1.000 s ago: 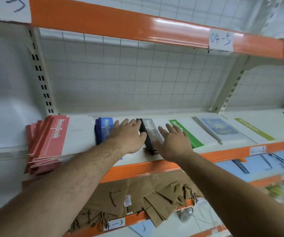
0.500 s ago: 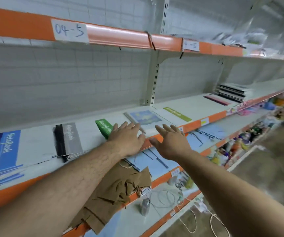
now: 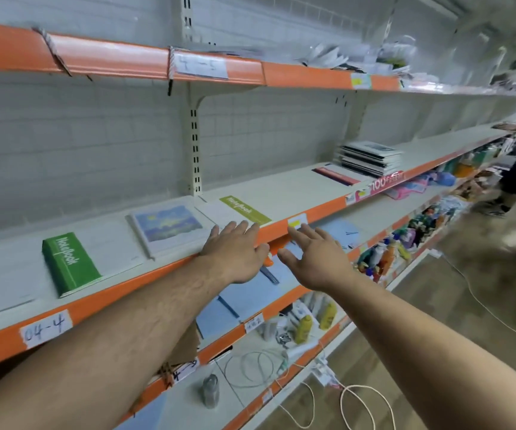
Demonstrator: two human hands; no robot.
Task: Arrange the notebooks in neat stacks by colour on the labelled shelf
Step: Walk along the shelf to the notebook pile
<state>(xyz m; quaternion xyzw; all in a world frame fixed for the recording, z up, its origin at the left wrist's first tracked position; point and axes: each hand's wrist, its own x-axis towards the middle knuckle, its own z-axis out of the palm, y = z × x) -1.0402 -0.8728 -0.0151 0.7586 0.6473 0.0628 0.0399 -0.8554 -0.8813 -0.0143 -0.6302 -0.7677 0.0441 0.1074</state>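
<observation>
Stretching out palm-down at the orange front edge of the labelled shelf (image 3: 95, 301), the left hand (image 3: 235, 254) is holding nothing, its fingers straight. The right hand (image 3: 312, 260) is hanging just beside it at three o'clock, fingers spread, also empty. A lime notebook (image 3: 245, 210) is lying at twelve o'clock from the left fingertips, a picture-cover notebook (image 3: 170, 226) at ten, and a green notebook stack (image 3: 70, 263) at nine.

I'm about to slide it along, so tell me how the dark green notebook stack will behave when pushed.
The dark green notebook stack lies flat on the shelf, so it probably won't tip or roll. Its thick layered edge suggests several thin books, so a high push may fan them apart. The shelf looks smooth, so it likely slides easily.
</observation>
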